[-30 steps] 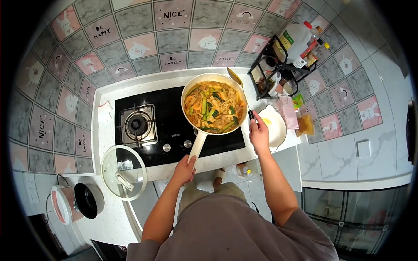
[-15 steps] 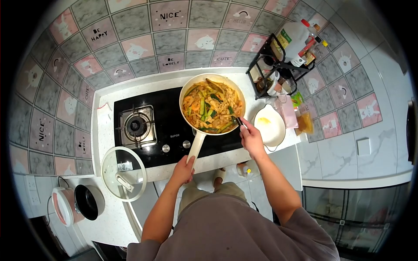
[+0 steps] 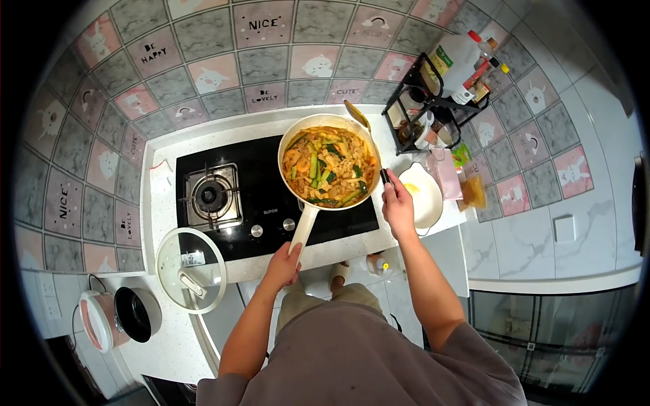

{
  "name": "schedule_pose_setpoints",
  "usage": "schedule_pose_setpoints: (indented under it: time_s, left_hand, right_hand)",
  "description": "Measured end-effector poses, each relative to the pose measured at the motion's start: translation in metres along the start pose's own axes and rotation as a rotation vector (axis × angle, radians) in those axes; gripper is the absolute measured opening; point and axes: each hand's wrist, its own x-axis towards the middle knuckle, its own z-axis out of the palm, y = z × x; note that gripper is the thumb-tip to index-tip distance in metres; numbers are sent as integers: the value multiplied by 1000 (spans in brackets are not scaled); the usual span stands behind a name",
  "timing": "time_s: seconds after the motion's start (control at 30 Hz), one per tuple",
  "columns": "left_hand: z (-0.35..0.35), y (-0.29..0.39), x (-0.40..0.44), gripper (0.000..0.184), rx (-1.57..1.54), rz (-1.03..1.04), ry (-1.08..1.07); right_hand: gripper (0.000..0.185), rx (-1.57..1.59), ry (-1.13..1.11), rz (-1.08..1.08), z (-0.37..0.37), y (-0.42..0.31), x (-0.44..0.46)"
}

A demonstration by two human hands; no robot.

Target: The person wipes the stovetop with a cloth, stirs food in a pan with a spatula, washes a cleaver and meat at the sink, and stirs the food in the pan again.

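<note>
A cream frying pan (image 3: 283,177) holds cooked meat pieces and green vegetables (image 3: 328,166) in orange-brown sauce. Its handle (image 3: 306,227) points toward me, and my left hand (image 3: 283,265) is wrapped round the lower end. My right hand (image 3: 399,206) grips the black handle of a cooking spatula (image 3: 357,115), to the right of the pan. The spatula's rounded, sauce-coloured head is raised at the pan's upper right rim, out of the food. Just right of that hand sits a white oval dish (image 3: 426,203) with yellowish residue inside.
The pan stands on the right of a black gas stove (image 3: 267,196); the left burner (image 3: 212,196) is uncovered. A glass lid (image 3: 191,271) lies at the counter's front left, near a black-lined pot (image 3: 135,314). A black rack (image 3: 406,118) with bottles stands back right.
My right hand has moved slightly right, lifting the spatula out of the food to the pan's upper right rim. My left hand stays on the pan handle.
</note>
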Motion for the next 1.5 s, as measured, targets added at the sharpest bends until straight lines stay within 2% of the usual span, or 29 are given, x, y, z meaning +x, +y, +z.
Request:
schedule_pose_setpoints:
  time_s: [0.57,0.67,0.73,0.9,0.97,1.0,1.07,1.1,1.17,1.2,1.23,1.3,1.5]
  left_hand:
    - [0,1,-1,35,6,24,-9]
    - [0,1,0,35,9,15,-11]
    - [0,1,0,35,9,8,-6]
    - [-1,1,0,35,-10,15,-9]
    - [-1,2,-1,35,-18,12,-8]
    - [-1,2,-1,35,-18,11,-10]
    - [-1,1,-1,35,-18,9,-11]
    - [-1,0,0,35,-17,14,-10]
    - [-1,-1,1,35,-13,18,-9]
    - [-1,-2,2,35,-11,17,-12]
    - [-1,-2,2,35,-10,16,-15]
    - [-1,-2,2,34,-9,9,-14]
    - [-1,-3,3,33,-7,7,-24]
  right_hand:
    - [40,-40,21,21,0,6,4]
    - [39,-122,3,-3,-4,13,4]
    - [38,-352,-18,-76,-7,22,3]
    - [37,-381,-1,-11,-9,25,-9]
    - [38,-474,-13,-264,-12,27,-9]
    - [38,-474,-13,-264,-14,27,-7]
    - [39,-650,68,-632,-16,24,-1]
    - [39,-650,69,-632,-16,14,-2]
    - [42,-1019,49,-551,-17,-12,-6]
    - [43,-1096,58,-639,-20,-14,-2]
    - [43,-1096,58,-640,-24,-17,2]
    - [43,-1285,-29,-697,-30,-25,10]
    - [56,-1426,-62,-737,-38,-34,30]
